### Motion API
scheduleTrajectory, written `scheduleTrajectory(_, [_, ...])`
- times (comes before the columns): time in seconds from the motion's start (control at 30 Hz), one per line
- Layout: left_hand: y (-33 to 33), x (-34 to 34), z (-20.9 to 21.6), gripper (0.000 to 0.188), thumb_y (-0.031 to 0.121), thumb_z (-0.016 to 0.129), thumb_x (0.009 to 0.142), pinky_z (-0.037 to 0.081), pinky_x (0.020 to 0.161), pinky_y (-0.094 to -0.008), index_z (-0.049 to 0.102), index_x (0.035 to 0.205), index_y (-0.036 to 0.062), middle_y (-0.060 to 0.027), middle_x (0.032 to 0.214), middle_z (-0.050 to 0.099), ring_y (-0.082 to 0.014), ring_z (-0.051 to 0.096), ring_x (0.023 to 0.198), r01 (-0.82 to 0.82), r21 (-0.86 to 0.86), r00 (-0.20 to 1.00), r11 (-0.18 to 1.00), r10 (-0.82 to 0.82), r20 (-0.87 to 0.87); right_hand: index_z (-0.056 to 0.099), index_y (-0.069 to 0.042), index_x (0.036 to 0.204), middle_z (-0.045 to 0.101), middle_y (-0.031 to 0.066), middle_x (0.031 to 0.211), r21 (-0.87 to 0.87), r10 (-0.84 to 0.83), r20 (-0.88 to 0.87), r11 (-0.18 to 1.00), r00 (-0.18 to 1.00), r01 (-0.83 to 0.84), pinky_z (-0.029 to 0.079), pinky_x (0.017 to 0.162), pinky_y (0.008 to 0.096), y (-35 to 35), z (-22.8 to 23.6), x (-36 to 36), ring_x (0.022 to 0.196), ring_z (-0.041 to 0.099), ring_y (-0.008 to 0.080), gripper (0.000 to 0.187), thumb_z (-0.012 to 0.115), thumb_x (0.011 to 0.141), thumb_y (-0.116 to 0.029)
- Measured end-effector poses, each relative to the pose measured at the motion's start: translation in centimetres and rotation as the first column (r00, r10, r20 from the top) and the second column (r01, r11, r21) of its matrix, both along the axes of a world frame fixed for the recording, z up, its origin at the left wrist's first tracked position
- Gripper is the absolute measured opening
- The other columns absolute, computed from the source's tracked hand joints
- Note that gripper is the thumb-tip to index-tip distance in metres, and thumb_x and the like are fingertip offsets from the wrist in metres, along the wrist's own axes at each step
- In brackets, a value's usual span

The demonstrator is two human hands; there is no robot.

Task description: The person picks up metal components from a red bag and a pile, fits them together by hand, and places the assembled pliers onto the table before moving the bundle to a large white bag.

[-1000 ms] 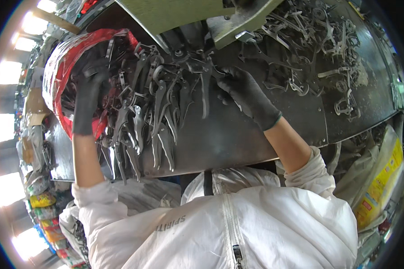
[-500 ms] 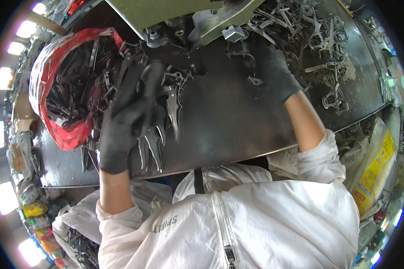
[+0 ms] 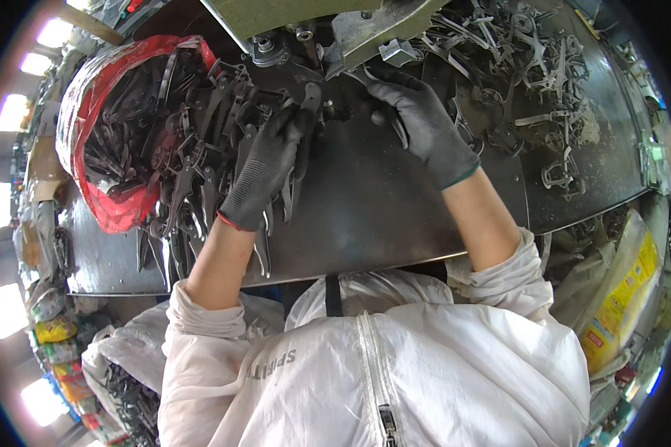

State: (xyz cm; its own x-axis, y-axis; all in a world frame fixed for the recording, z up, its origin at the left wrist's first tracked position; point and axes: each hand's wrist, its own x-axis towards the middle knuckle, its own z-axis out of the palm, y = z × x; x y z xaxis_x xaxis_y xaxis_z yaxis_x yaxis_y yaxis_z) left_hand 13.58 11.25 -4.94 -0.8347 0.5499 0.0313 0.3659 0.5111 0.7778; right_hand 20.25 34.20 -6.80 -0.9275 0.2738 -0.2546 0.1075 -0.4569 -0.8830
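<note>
My left hand [image 3: 265, 160], in a dark glove, is closed around a curved grey metal lever [image 3: 312, 95]; its rounded end with holes sticks up past the fingers. My right hand [image 3: 421, 123], gloved too, pinches a thin dark metal part [image 3: 360, 74] close under the machine's angled plate [image 3: 388, 33]. Much of that part is hidden by the fingers. Several flat, hinged metal parts [image 3: 194, 171] lie piled left of my left hand, some hanging past the table edge.
A red-and-white bag [image 3: 123, 216] full of dark metal parts stands open at the left. On the right of the metal table [image 3: 373, 201] lies a heap of silvery open-framed metal parts [image 3: 537, 67]. The green machine [image 3: 291, 15] overhangs the far middle. A yellow-and-white sack [image 3: 622, 290] is at the right.
My left hand has moved up and right from the pile and now holds a lever. My right hand has come left from the silvery heap to the machine with a metal part.
</note>
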Motion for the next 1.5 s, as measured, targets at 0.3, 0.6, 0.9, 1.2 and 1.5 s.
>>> scheduleTrajectory(0.3, [0.8,-5.9,-4.6,0.043,0.032,0.052,0.106,0.048,0.098,-0.0367,0.061,0.13,-0.0031,-0.021,0.118,0.07,-0.0264,0.066,0.11,0.11,0.101,0.956,0.989,-0.133,0.263,0.059,0.008,0.129,0.073,0.01,0.103,0.443,0.132,-0.054,0.892,0.99,-0.095,0.057,0.073,0.0255,-3.3,-0.4,-1.5,0.083,0.07,0.011,0.037,0.065,0.097,-0.01])
scheduleTrajectory(0.6, [1.5,-5.4,-3.8,0.03,0.017,0.053,0.103,0.056,0.08,-0.037,0.064,0.122,-0.0036,-0.0163,0.1,0.072,-0.0252,0.071,0.088,0.045,0.104,0.933,0.994,-0.079,0.352,0.059,0.007,0.132,0.074,0.0096,0.096,0.374,0.134,-0.022,0.92,0.991,-0.117,0.054,0.067,0.0257,-3.9,1.4,-1.2,0.076,0.068,0.0111,0.042,0.066,0.096,-0.013])
scheduleTrajectory(0.9, [1.2,-3.2,-1.1,0.029,0.02,0.054,0.102,0.054,0.081,-0.0428,0.069,0.115,-0.0009,-0.0236,0.101,0.072,-0.0365,0.072,0.095,0.032,-0.069,0.997,0.997,-0.027,0.067,0.065,0.001,0.12,0.07,0.0055,0.088,0.402,0.145,0.002,0.906,0.989,-0.134,0.05,0.064,0.0261,-4.0,2.0,-0.9,0.069,0.061,0.0094,0.029,0.066,0.094,-0.011])
scheduleTrajectory(1.2, [1.3,-3.9,-1.3,0.033,0.024,0.051,0.107,0.054,0.081,-0.0388,0.067,0.122,-0.0001,-0.0167,0.096,0.073,-0.0258,0.071,0.086,0.006,-0.029,0.977,1.0,0.0,0.213,0.064,0.003,0.121,0.069,0.0055,0.093,0.47,0.248,-0.014,0.857,0.969,-0.212,0.052,0.067,0.0259,-3.0,0.8,-1.8,0.075,0.064,0.0091,0.031,0.067,0.095,-0.013])
scheduleTrajectory(1.5, [1.4,-5.2,-2.6,0.031,0.015,0.047,0.107,0.059,0.08,-0.0333,0.062,0.126,-0.0043,-0.0152,0.103,0.072,-0.0196,0.073,0.087,0.202,0.145,0.911,0.969,-0.24,0.335,0.064,0.005,0.12,0.07,0.0072,0.096,0.593,0.285,-0.036,0.778,0.958,-0.209,0.054,0.073,0.0282,-2.1,1.0,-1.3,0.08,0.065,0.0087,0.032,0.066,0.095,-0.014])
